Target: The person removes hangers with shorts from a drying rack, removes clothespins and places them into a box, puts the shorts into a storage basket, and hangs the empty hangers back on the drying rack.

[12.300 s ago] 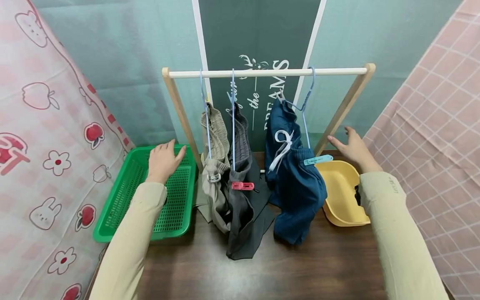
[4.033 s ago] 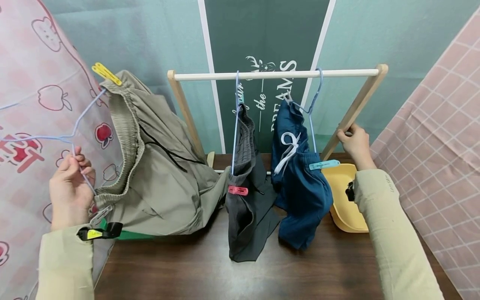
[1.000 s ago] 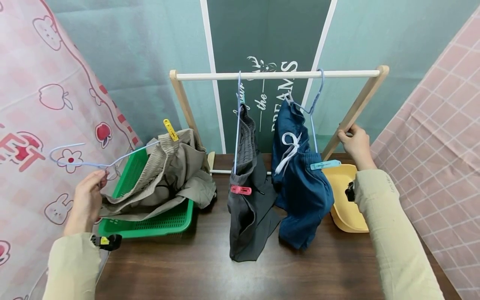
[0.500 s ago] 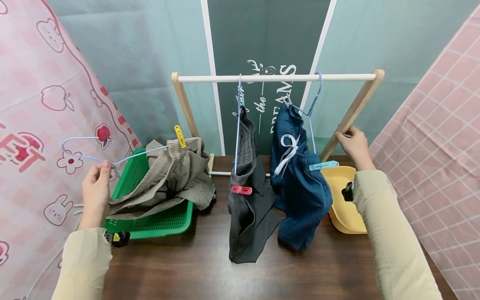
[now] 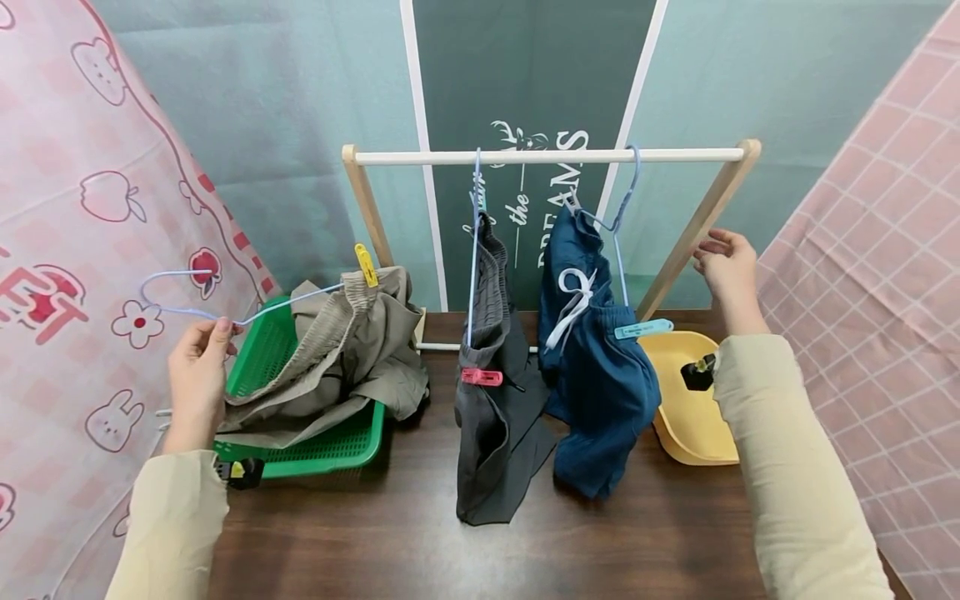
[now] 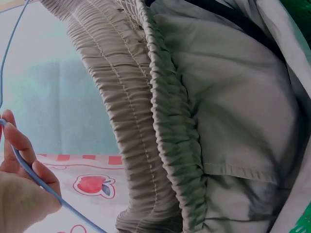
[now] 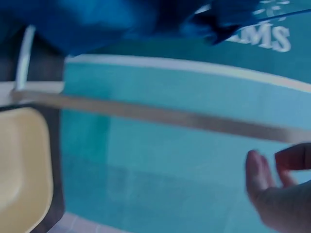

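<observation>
My left hand (image 5: 198, 375) pinches a blue wire hanger (image 5: 303, 297) near the base of its hook. Khaki elastic-waist pants (image 5: 375, 333) are clipped to that hanger with a yellow clothespin (image 5: 366, 265) and lie slumped over the green basket (image 5: 330, 467). Part of a grey clip shows behind my left wrist. My right hand (image 5: 727, 267) is beside the rack's right wooden post (image 5: 690, 242), fingers loosely bent around nothing; the right wrist view shows a gap between the fingertips (image 7: 253, 162) and the post.
Dark grey pants (image 5: 487, 292) with a pink clothespin (image 5: 482, 377) hang from the white rail (image 5: 555, 157). Blue pants (image 5: 600, 375) with a light-blue clothespin (image 5: 643, 328) hang to their right. A yellow basin (image 5: 686, 417) stands at the rack's right foot.
The khaki pants on their hanger have come off the rail, gone left and down onto the green basket. My right hand, earlier gripping the rack's post, has let go and risen slightly.
</observation>
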### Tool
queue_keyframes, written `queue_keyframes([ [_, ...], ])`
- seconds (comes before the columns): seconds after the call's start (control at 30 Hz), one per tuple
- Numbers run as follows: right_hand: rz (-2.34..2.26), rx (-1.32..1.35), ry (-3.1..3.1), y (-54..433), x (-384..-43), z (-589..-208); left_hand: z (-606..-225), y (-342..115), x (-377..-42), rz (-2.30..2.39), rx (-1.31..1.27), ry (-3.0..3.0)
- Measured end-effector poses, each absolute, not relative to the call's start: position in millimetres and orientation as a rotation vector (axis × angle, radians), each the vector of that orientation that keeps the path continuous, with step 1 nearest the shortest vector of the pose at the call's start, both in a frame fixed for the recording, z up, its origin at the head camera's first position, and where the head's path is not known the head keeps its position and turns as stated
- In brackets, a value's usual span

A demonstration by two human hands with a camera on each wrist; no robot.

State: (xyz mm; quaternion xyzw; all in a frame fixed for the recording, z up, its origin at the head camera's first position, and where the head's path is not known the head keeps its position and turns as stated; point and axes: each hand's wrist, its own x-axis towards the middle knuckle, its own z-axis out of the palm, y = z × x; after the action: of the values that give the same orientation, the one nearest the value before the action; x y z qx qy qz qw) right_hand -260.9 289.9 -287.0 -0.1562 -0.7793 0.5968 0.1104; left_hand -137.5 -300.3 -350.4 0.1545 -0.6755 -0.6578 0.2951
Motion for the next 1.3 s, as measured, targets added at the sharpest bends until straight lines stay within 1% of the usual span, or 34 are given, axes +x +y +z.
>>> queue_keyframes([
  [0.07,1.91,-0.506,-2.138,286.1,-257.6,-276.6,-349.5,-299.6,-137.8,-1.771,0.419,-1.784],
  [0.17,2.04,-0.508,-1.992,280.2,-252.0,-261.9,-347.6,-297.5,-138.4,-1.788,0.424,-1.773],
  [0.43,2.015,-0.491,-1.87,266.4,-237.8,-231.8,-342.4,-291.6,-140.4,-1.851,0.401,-1.764],
  [0.53,2.017,-0.444,-1.834,260.3,-229.6,-222.5,-341.7,-290.8,-140.9,-1.864,0.407,-1.764],
  [0.63,2.068,-0.315,-1.83,250.8,-219.5,-213.5,-341.0,-291.0,-140.9,-1.863,0.418,-1.764],
  [0.73,2.214,-0.1,-1.786,236.1,-207.9,-206.3,-341.6,-292.1,-140.9,-1.851,0.412,-1.772],
  [0.9,2.352,0.159,-1.86,201.1,-188.7,-200.4,-342.6,-292.9,-142.1,-1.845,0.401,-1.786],
  [1.1,2.228,0.321,-2.223,150.9,-168.5,-202.0,-343.3,-292.7,-142.6,-1.866,0.41,-1.784],
  [1.3,2.041,0.494,-2.465,106.7,-161.5,-216.6,-347.0,-294.1,-142.0,-1.861,0.434,-1.807],
])
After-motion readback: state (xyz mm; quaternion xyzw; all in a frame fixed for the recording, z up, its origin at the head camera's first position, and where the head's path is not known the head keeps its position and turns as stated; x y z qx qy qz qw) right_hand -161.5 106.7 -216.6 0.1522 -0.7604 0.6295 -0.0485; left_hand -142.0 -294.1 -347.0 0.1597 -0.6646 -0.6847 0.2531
